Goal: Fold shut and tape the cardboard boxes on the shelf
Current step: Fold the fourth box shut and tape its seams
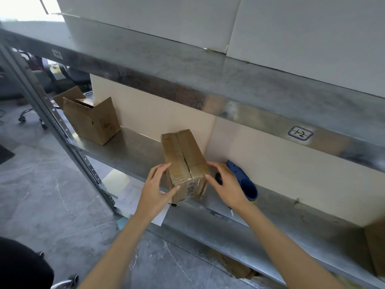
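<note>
At the far left, behind the upright of the rack, stand dark office chairs on castors [31, 113]. On the left end of the grey metal shelf [133, 149] sits an open brown cardboard box [91, 119], its flaps standing up. It is well apart from the hands. Below that shelf, white paper sheets [133, 197] lie on the grey marbled floor.

The left hand [156, 188] grips the near left corner of the closed brown cardboard box [183, 157]. Its thumb presses across the front face and its fingers curl over the left side. This box rests in the middle of the shelf near the front edge. Its top flaps are folded shut with a seam running along the top. Its far end lies close to the beige back panel [145, 113]. Some clear tape over dark print shows on the front face.

The right hand [227, 184] has loose, spread fingers. Its thumb tip and forefinger tip touch the near right corner of the same box without wrapping round it.

Just beyond the right hand a blue plastic tape dispenser [248, 186] lies on the shelf. Above it, the front rim of the upper metal shelf [187, 65] carries a white label with blue border [300, 133]. At the far right edge part of another brown cardboard box [377, 247] shows.
</note>
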